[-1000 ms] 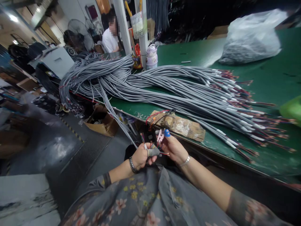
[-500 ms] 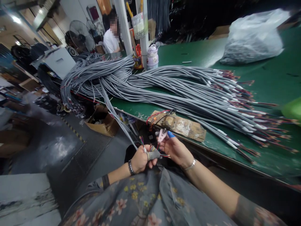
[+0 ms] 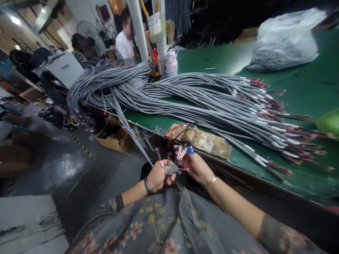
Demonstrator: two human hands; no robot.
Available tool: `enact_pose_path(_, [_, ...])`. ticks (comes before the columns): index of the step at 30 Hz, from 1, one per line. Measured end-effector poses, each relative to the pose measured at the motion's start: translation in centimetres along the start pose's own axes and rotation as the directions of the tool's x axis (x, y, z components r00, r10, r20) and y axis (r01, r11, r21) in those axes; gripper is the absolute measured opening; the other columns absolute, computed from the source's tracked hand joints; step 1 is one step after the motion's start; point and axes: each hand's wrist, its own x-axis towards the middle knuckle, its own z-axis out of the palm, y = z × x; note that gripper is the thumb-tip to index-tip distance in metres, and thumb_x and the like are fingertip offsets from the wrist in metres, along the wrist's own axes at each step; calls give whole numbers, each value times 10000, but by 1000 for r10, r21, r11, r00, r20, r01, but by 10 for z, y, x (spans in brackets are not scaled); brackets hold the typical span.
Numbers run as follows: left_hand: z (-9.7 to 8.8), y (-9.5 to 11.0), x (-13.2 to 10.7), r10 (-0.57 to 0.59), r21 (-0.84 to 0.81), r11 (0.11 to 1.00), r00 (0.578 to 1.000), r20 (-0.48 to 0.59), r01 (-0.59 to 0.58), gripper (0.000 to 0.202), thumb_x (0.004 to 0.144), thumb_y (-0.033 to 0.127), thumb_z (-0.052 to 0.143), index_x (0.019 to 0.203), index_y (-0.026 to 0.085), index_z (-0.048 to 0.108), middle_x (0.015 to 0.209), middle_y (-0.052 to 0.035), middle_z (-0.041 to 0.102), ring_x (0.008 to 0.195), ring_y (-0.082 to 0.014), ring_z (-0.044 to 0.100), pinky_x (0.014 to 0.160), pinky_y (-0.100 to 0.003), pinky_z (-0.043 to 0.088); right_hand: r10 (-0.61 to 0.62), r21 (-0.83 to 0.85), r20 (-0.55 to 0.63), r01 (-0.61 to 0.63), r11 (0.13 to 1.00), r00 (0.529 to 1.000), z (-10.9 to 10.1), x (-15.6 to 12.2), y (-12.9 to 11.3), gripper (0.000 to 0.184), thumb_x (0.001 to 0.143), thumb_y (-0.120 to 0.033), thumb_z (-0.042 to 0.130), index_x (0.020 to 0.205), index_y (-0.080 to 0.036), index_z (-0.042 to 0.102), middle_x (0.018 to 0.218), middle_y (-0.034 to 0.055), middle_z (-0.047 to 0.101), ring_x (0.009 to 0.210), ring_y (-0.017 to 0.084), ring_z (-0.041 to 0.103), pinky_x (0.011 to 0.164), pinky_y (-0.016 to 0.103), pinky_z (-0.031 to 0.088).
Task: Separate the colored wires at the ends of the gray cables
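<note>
Your left hand was out in front of your body, just off the near edge of the green desk, and its grip was closed around the grey cables that slanted down to it from over that edge. Thin coloured wires stuck up out of the top of your fist, and more coloured ends pointed across toward your right hand. One digit of the left hand wore a grey wrap. Your right hand was close beside the left, its grip pinching a pink clip between thumb and fingers, near the wires; a blue cover sat on the thumb tip. You had a dark bracelet on the left wrist and a silver band on the right.

Just beyond your hands, a worn wooden board lay along the desk's near edge. Behind it spread a large bundle of cables, many with white sleeves and bare coloured wires fanned out to the right. A purple bottle stood by the post, and a filled plastic bag sat at the far right. An open cardboard box was below the desk on your left. Farther back, you had a person in a white shirt near a fan.
</note>
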Motion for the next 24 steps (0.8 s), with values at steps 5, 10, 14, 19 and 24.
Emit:
enact_pose_path(5, [1,-1,2,-12,23,1000,1000,-3,12,404,537,504,732,588,162,523,383,42,502,259,-45,334,298,-193,161,45,171,-59,-34,985,997,4,5,0,425,566,-603,775,710,-210,706,675,-10,679,620,112,586,583,217,488])
enact_pose_path(10, [1,-3,3,-18,36,999,1000,-16,19,398,534,499,731,573,162,523,380,39,503,259,-44,332,301,-192,166,59,212,-66,-44,976,996,6,3,-1,367,581,-544,799,700,-210,704,677,-10,682,607,111,585,562,211,487])
enact_pose_path(14, [2,-3,1,3,30,1000,1000,-19,-2,386,546,481,732,562,166,509,387,34,514,258,-44,337,299,-191,166,70,224,-37,-60,973,997,3,1,1,338,671,-554,734,754,-227,707,724,7,695,619,133,600,537,230,477])
enact_pose_path(19, [1,-1,-8,14,28,1000,999,-39,-13,396,535,490,737,574,166,513,394,34,526,258,-44,338,290,-188,164,117,212,48,-124,969,992,-1,-3,-2,452,694,-660,644,787,-221,707,748,34,701,628,143,612,564,247,493])
enact_pose_path(24, [1,-1,-14,34,8,999,998,-45,-33,409,547,502,737,569,163,511,399,26,532,255,-46,341,287,-190,161,106,175,62,-116,978,992,1,-7,-9,324,695,-545,716,788,-234,706,735,17,693,641,138,600,567,243,490])
